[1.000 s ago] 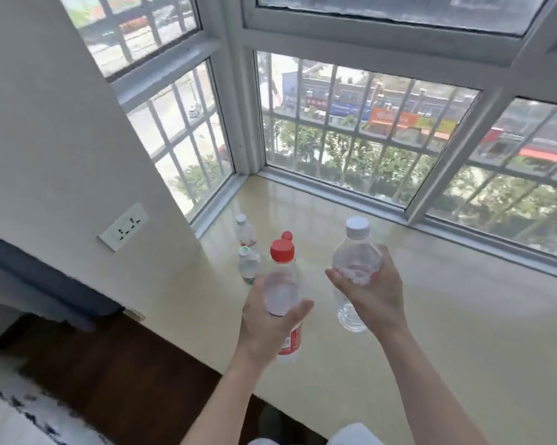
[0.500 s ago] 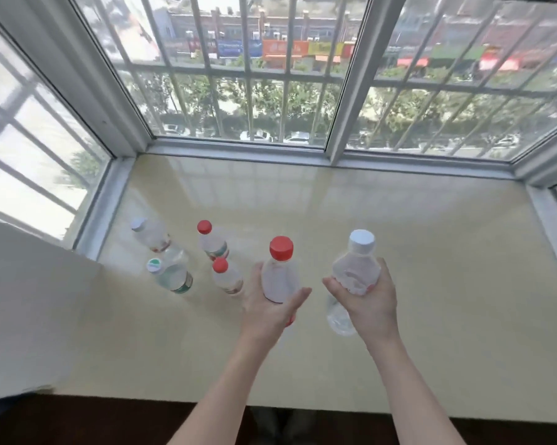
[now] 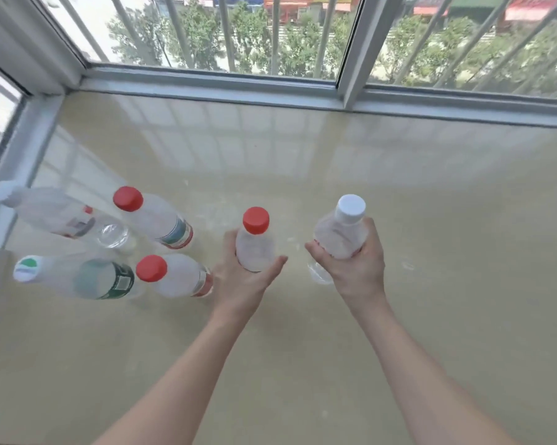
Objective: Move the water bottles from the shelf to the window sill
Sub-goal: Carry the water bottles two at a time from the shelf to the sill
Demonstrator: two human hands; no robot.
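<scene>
My left hand (image 3: 241,281) grips a red-capped clear bottle (image 3: 255,239) upright over the beige window sill (image 3: 431,203). My right hand (image 3: 357,268) holds a white-capped clear bottle (image 3: 343,229) beside it, its base down near the sill. Several more bottles stand on the sill to the left: one with a red cap (image 3: 156,220), another red-capped one (image 3: 174,274) close to my left hand, a green-labelled one (image 3: 78,277) and a white-capped one (image 3: 52,213). The shelf is out of view.
Grey window frames (image 3: 212,88) run along the far edge and the left side of the sill, with a vertical post (image 3: 355,49) at the back. Barred glass lies behind them. The sill stretches bare to the right of my right hand.
The view has tilted down and closer over the sill. Both hands have lowered their bottles toward the sill, next to the group standing at the left.
</scene>
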